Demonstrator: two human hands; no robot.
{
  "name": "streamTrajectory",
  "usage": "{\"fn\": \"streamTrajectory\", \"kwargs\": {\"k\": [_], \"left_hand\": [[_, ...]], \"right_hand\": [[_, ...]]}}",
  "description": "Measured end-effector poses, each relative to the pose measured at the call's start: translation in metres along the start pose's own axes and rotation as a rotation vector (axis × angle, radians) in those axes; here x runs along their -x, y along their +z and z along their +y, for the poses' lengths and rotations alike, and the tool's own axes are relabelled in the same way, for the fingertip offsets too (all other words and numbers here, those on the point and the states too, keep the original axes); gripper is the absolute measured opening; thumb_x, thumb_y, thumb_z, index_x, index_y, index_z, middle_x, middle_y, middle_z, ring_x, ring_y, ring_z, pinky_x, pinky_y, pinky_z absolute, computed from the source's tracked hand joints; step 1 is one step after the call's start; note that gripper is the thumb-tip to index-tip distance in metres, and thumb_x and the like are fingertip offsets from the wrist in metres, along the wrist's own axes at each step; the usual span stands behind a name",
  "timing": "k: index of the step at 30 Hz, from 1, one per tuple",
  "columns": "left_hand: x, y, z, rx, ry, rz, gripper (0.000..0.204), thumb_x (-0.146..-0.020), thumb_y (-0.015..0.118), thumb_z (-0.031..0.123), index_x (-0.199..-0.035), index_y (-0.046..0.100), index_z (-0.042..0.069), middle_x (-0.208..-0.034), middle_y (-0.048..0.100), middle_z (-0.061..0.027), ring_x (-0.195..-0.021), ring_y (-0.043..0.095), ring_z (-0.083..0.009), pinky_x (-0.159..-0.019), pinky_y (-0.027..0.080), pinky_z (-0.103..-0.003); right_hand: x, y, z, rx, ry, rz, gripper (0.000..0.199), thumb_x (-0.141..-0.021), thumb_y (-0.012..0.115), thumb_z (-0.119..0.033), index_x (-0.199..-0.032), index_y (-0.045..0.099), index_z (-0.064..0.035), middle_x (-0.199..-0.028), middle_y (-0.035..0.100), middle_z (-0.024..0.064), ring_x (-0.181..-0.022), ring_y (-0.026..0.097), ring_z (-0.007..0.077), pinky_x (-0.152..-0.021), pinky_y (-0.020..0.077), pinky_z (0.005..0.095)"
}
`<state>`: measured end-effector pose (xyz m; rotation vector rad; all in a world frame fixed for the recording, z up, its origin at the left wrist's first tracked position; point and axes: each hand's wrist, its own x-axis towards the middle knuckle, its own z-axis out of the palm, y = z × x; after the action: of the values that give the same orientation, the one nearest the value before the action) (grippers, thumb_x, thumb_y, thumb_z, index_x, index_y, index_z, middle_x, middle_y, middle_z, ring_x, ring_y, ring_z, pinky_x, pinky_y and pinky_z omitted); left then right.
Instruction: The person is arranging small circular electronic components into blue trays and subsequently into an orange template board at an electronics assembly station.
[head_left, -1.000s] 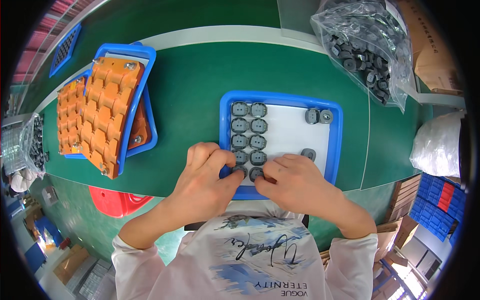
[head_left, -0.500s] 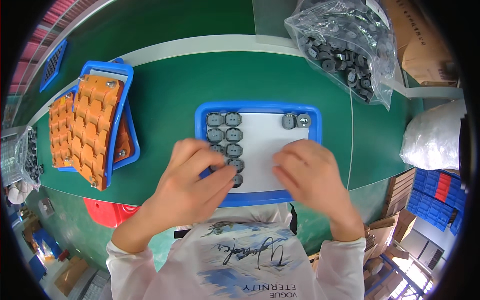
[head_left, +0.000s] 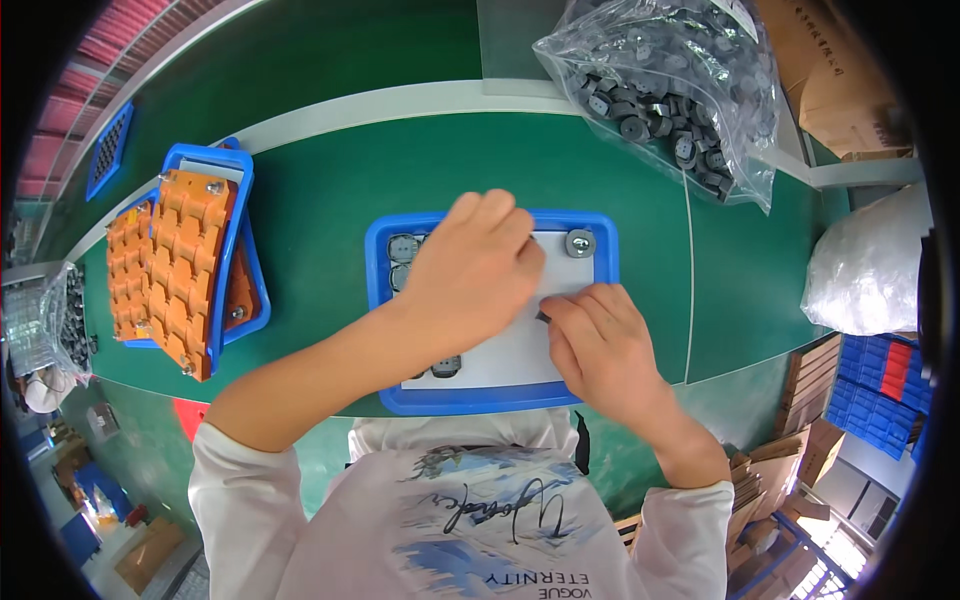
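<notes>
I monitor the bench through the head view. A shallow blue plastic tray lined with a white sheet [head_left: 490,400] lies before the operator. Rounded grey plastic parts [head_left: 403,248] stand at its left side, partly hidden by the left arm; a round grey part with a metallic centre [head_left: 580,243] sits at its upper right.

Right hand [head_left: 605,345]: thumb and fingertips pinch a small dark grey piece [head_left: 542,316] above the sheet. Left hand [head_left: 472,268]: fingers bunched over the tray; I cannot tell whether they grip anything.

Step in hand, as I judge it: handling single parts within the tray. The next move calls for a steady pinch, clear sight of the piece's orientation, and left-arm clearance above the standing parts.
</notes>
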<state>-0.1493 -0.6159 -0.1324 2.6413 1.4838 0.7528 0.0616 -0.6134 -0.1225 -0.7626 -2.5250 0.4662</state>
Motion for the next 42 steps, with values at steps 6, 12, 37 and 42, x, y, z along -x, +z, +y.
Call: {"fn": "streamTrajectory", "kwargs": {"k": [6, 12, 37, 42], "left_hand": [[0.019, -0.015, -0.013, -0.005, -0.078, 0.008, 0.016, -0.069, 0.075, 0.003, -0.085, 0.074, 0.001, -0.092, 0.054, -0.0084, -0.095, 0.053, -0.0277, -0.08, 0.044, -0.04], [0.024, -0.019, -0.017, 0.057, -0.127, 0.019, 0.018, -0.068, 0.08, 0.004, -0.085, 0.074, 0.001, -0.097, 0.056, -0.0087, -0.098, 0.053, -0.0284, -0.083, 0.044, -0.041], [0.024, -0.022, -0.025, 0.153, -0.135, 0.056, 0.007, -0.071, 0.075, 0.004, -0.071, 0.069, 0.002, -0.092, 0.051, -0.0092, -0.096, 0.05, -0.0275, -0.082, 0.043, -0.039], [0.02, -0.026, -0.027, 0.201, -0.119, 0.077, 0.007, -0.071, 0.074, 0.006, -0.072, 0.068, 0.003, -0.09, 0.052, -0.0086, -0.092, 0.051, -0.0278, -0.079, 0.043, -0.04]], "right_hand": [[-0.02, 0.005, 0.009, 0.043, -0.012, 0.044, 0.025, -0.077, 0.073, 0.002, -0.101, 0.068, -0.0018, -0.091, 0.065, 0.0104, -0.082, 0.061, 0.0304, -0.074, 0.0494, 0.0406], [-0.022, -0.014, 0.0, 0.049, 0.05, -0.04, 0.027, -0.073, 0.08, -0.004, -0.098, 0.069, -0.0035, -0.099, 0.063, 0.0095, -0.086, 0.06, 0.0286, -0.075, 0.0493, 0.0396], [-0.056, 0.02, 0.024, 0.138, -0.104, -0.01, 0.028, -0.07, 0.082, -0.007, -0.096, 0.071, -0.0053, -0.093, 0.06, 0.0062, -0.088, 0.057, 0.0265, -0.079, 0.0449, 0.0394], [-0.045, -0.023, 0.038, 0.063, 0.092, 0.103, 0.024, -0.08, 0.081, -0.008, -0.101, 0.072, -0.0026, -0.1, 0.066, 0.0102, -0.094, 0.064, 0.0266, -0.078, 0.0496, 0.034]]}}
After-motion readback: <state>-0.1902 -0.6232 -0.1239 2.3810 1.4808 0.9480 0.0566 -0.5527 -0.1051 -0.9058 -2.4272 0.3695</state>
